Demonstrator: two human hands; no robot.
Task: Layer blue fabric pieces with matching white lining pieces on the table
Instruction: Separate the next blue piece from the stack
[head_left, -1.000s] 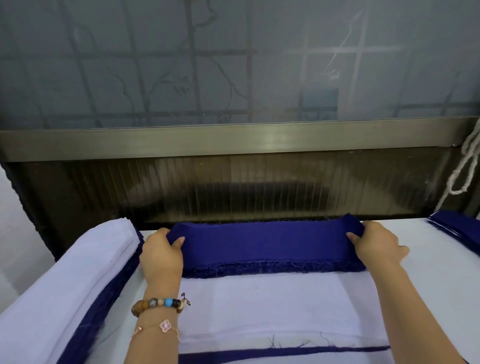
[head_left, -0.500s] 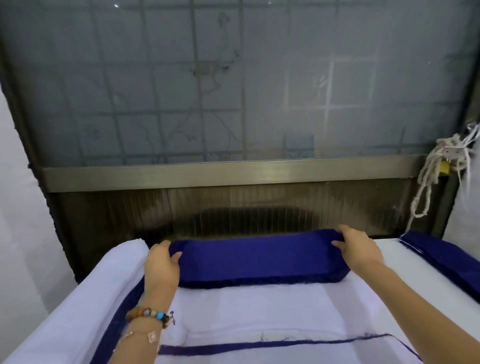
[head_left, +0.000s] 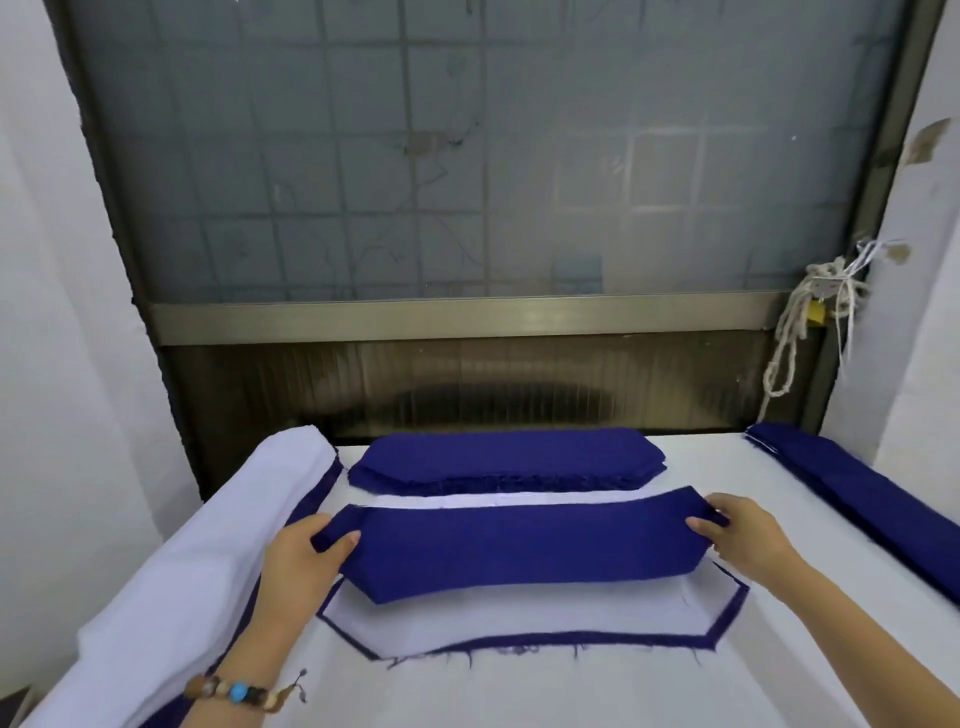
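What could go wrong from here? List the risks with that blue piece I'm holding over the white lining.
1. The blue piece, gripped at its ends by the left hand and right hand, leaves the near part of the white lining uncovered, so it may land misaligned.
2. Setting it down could drag or wrinkle the lining.
3. Loose threads at the near edge might be trapped between layers.

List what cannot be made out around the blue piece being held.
In the head view:
White lining piece: middle covered by the held blue piece.
Left hand: fingers hidden under that piece.
Far blue stack: layers too fine to count.
Right blue stack: cut off by the frame's right edge.
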